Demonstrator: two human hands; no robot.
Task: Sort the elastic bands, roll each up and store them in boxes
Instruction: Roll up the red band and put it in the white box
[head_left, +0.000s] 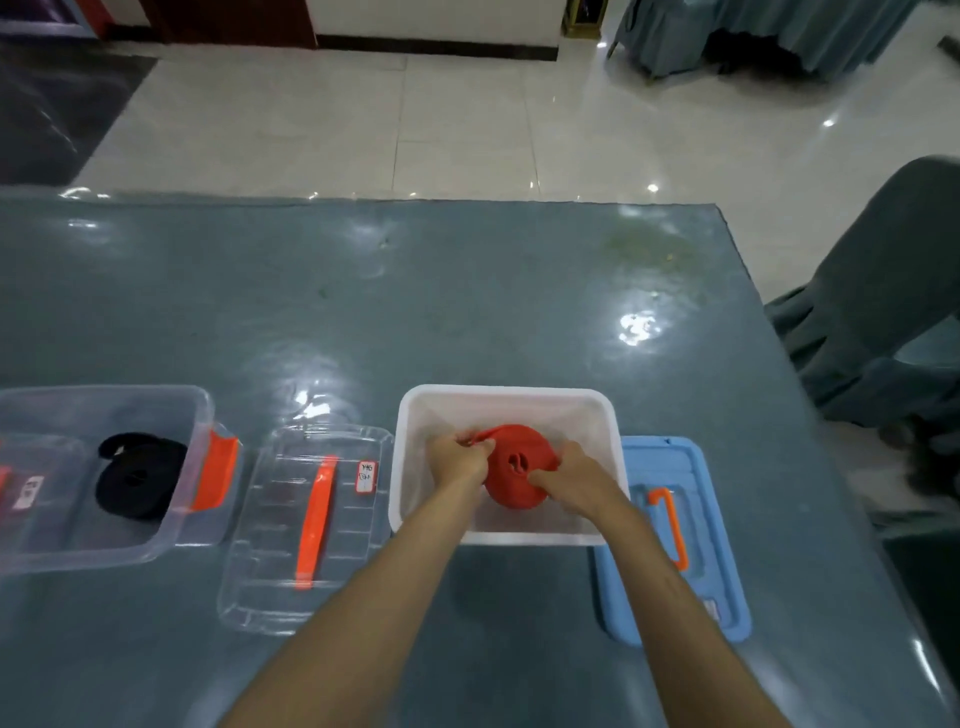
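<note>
A red elastic band (514, 475), wound into a thick flat coil with a soft matte surface, sits inside an open white plastic box (506, 397) on a blue-grey glossy counter (467, 291). Both hands reach into the box: the left hand (460, 460) pinches the band's loose outer end, its grip closed on it, while the right hand (569, 475) curls its fingers around the coil's right edge. Just right of the box lies its blue lid (727, 597) with an orange handle. To the left, a clear lid (306, 525) lies flat, and beyond it a clear box (171, 400) already holds a rolled black band (140, 478). The black band looks finished; the red one seems nearly stored, and both lids are still off.
</note>
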